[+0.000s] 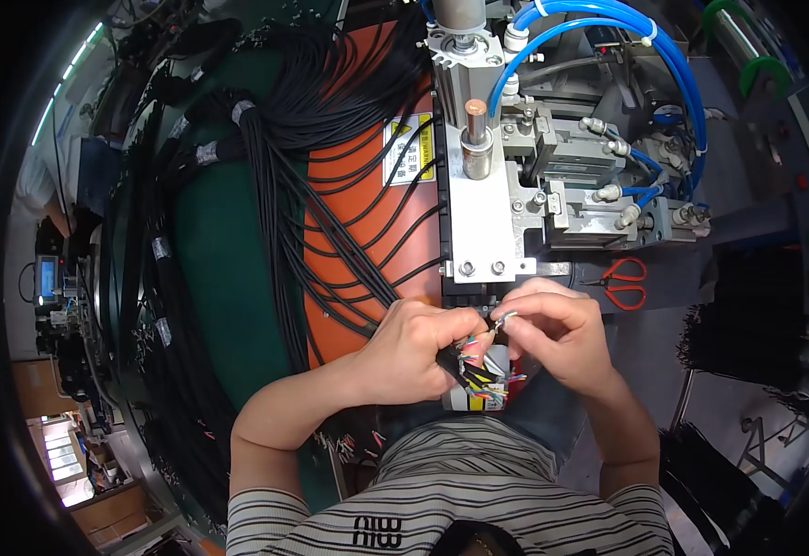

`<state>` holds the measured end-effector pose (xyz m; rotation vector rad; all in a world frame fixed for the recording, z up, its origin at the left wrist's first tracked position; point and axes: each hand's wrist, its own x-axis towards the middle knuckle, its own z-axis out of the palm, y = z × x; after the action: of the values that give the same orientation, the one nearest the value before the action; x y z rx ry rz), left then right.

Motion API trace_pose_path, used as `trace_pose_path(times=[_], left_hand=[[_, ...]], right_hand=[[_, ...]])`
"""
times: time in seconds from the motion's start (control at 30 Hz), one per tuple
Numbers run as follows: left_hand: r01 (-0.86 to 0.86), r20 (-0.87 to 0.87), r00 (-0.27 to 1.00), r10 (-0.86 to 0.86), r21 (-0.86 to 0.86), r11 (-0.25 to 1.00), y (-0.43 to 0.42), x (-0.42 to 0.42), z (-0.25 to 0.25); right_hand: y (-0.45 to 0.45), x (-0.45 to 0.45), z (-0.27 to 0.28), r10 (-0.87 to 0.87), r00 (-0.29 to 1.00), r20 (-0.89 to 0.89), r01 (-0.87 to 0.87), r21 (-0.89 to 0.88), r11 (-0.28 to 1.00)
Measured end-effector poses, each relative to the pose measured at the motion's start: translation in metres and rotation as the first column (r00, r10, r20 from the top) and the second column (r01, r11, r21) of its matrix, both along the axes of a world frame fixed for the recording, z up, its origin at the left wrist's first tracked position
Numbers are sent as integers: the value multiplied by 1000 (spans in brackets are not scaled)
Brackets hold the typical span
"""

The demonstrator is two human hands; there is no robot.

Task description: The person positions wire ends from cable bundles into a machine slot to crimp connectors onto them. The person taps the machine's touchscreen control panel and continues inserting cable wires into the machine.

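Note:
My left hand (418,347) is closed around several black cables (467,369), whose stripped ends show thin coloured wires (486,393). Thumb and forefinger of my right hand (557,334) pinch fine light-coloured wires (505,321) at the end of one cable, close to my left fingertips. Both hands are just in front of a metal pneumatic press (483,222). Under the cable ends is a white and yellow label or container (460,400), partly covered by them.
Red-handled scissors (625,284) lie right of the press. Black cables (284,176) spread across an orange surface (367,222) and a green mat (214,269). Blue air hoses (687,74) arch over the machine. More black cables (747,343) hang at right. Part of another person (48,190) shows far left.

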<state>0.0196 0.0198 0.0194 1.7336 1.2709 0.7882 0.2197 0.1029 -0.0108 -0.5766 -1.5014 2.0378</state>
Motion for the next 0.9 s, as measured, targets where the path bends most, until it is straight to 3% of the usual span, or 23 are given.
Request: trace_pose_path(times=[0.03,0.1,0.13,0.23,0.37,0.67,0.8,0.9], left_hand=[[-16,-31,999,17,19,1000,-1,1,-1],[-47,-93,994,53,63,997,-3,4,-2],[-48,-93,994,53,62,997,-4,7,-4],[-72,-293,939,179,342,937,-8,14,-11],[34,-496,840,221,455,890,-10,14,-6],[42,-471,863,181,426,904,-8,14,-10],[52,-439,883,165,442,895,-7,14,-12],[117,-506,849,151,459,881,-5,15,-8]], right_hand=[[0,-1,2,-49,997,59,36,196,980],[0,-4,7,-173,975,141,64,566,822],[0,-5,10,-172,975,142,63,566,822],[-4,-7,17,-402,884,237,-51,905,423],[-2,-7,15,-421,834,357,-195,904,381],[-3,-3,4,-382,870,312,-131,893,431],[-4,-6,2,-414,871,265,-81,908,411],[-3,-8,8,-426,855,296,-162,933,322]])
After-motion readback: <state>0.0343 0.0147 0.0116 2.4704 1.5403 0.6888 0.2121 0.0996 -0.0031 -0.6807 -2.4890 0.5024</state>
